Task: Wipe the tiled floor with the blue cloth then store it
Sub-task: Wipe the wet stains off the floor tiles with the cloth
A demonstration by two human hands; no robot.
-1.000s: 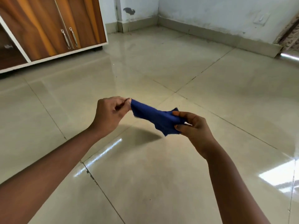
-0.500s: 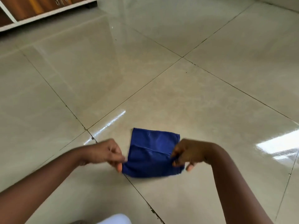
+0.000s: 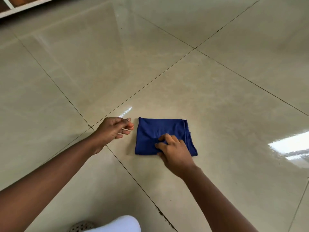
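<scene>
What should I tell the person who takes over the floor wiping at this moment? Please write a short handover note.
Left hand: beside the cloth, not touching it, fingers loosely curled, holding nothing.
Right hand: on the blue cloth, fingers bent, pressing it onto the tiled floor.
Cloth: folded, flat on the tile, just right of a grout line.
Done: cloth laid down, ready to wipe.
Left: wiping the floor, then storing the cloth. No wiped area can be told apart.
</scene>
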